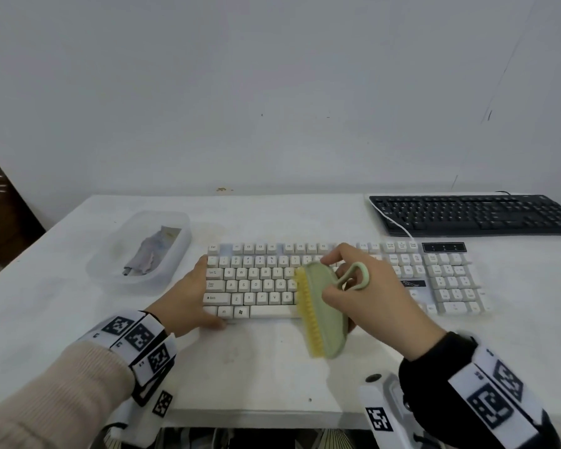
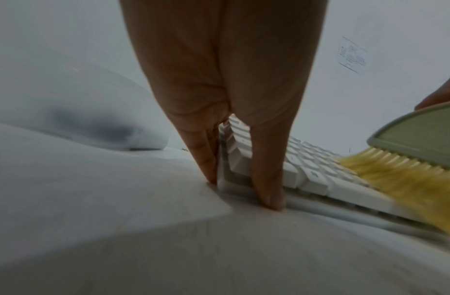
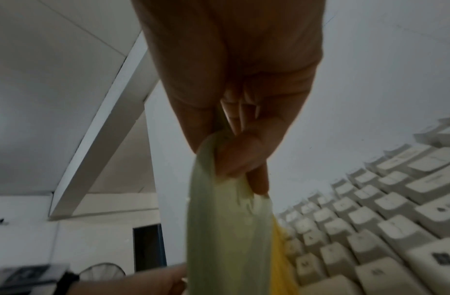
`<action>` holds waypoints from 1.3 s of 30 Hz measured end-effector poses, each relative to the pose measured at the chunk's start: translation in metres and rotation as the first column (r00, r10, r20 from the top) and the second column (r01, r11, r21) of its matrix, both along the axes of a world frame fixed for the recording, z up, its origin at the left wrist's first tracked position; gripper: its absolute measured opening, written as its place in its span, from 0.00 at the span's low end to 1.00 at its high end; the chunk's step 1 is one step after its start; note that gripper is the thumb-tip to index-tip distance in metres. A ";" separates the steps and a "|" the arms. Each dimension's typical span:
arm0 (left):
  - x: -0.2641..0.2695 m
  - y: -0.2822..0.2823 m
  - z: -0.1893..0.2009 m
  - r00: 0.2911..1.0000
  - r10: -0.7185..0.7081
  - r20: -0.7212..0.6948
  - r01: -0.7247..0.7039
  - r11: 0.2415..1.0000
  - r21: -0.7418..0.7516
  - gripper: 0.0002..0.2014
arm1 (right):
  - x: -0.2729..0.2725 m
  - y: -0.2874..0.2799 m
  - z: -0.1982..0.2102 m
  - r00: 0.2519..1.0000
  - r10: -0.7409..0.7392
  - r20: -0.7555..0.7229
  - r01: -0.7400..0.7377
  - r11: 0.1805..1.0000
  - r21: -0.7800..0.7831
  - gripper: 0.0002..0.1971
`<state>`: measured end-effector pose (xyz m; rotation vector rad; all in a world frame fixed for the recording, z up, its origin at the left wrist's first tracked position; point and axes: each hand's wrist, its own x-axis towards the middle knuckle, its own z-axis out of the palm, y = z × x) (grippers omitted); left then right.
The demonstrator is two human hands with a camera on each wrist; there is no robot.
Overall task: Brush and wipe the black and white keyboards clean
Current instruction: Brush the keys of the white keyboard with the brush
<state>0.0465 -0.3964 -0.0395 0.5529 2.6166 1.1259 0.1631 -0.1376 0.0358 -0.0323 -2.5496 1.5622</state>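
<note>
The white keyboard (image 1: 259,280) (image 2: 307,171) (image 3: 370,229) lies in the middle of the white table (image 1: 256,367). My left hand (image 1: 188,296) (image 2: 234,159) braces its left end, fingers along the side and thumb at the front corner. My right hand (image 1: 360,286) (image 3: 239,155) grips a pale green brush (image 1: 324,309) (image 2: 421,129) (image 3: 226,229) with yellow bristles (image 1: 308,312), held on edge over the keyboard's middle, bristles facing left. The black keyboard (image 1: 476,213) sits at the back right, untouched.
A clear plastic tub (image 1: 143,247) holding a crumpled grey cloth (image 1: 151,251) stands left of the white keyboard. A white cable (image 1: 392,222) runs past the black keyboard's left end. The table's front edge is near my wrists.
</note>
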 end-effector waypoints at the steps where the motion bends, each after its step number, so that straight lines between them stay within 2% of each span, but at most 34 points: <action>1: 0.000 0.000 0.000 1.000 0.000 -0.003 0.000 1.000 -0.007 0.51 | 0.000 0.000 0.003 1.000 -0.007 0.006 0.007 1.000 -0.018 0.12; 5: -0.001 0.000 -0.001 1.000 -0.002 -0.006 0.002 1.000 -0.015 0.52 | -0.013 -0.008 0.017 0.989 -0.098 -0.109 0.094 0.995 -0.040 0.13; 8: 0.000 0.000 0.000 1.000 0.000 0.008 0.000 1.000 -0.001 0.52 | -0.027 -0.018 0.021 0.981 -0.110 -0.162 0.102 0.993 -0.053 0.14; 13: -0.001 -0.001 -0.002 1.000 -0.001 0.007 0.001 1.000 -0.005 0.51 | -0.033 -0.022 0.016 0.995 -0.052 -0.087 0.058 0.996 0.065 0.12; 16: -0.002 -0.002 -0.003 1.000 0.002 0.007 -0.002 1.000 -0.004 0.50 | -0.027 -0.020 0.015 1.000 -0.013 -0.020 0.014 0.997 0.073 0.10; 23: -0.002 -0.001 -0.002 1.000 -0.006 -0.004 0.006 1.000 -0.018 0.50 | -0.037 -0.023 0.019 0.985 -0.085 -0.152 0.083 0.996 -0.020 0.13; 30: -0.003 -0.001 -0.002 1.000 0.003 0.008 -0.003 1.000 -0.014 0.52 | -0.027 -0.015 0.018 0.999 0.030 0.025 -0.032 0.995 0.099 0.12; 35: -0.003 -0.001 -0.003 1.000 0.007 0.019 -0.007 1.000 0.003 0.52 | -0.035 -0.017 0.023 0.988 -0.058 -0.142 0.059 0.998 0.000 0.14; 39: -0.002 -0.001 -0.002 1.000 0.008 0.015 -0.007 1.000 -0.002 0.51 | -0.028 -0.021 0.011 0.996 -0.002 -0.090 0.005 0.999 0.042 0.11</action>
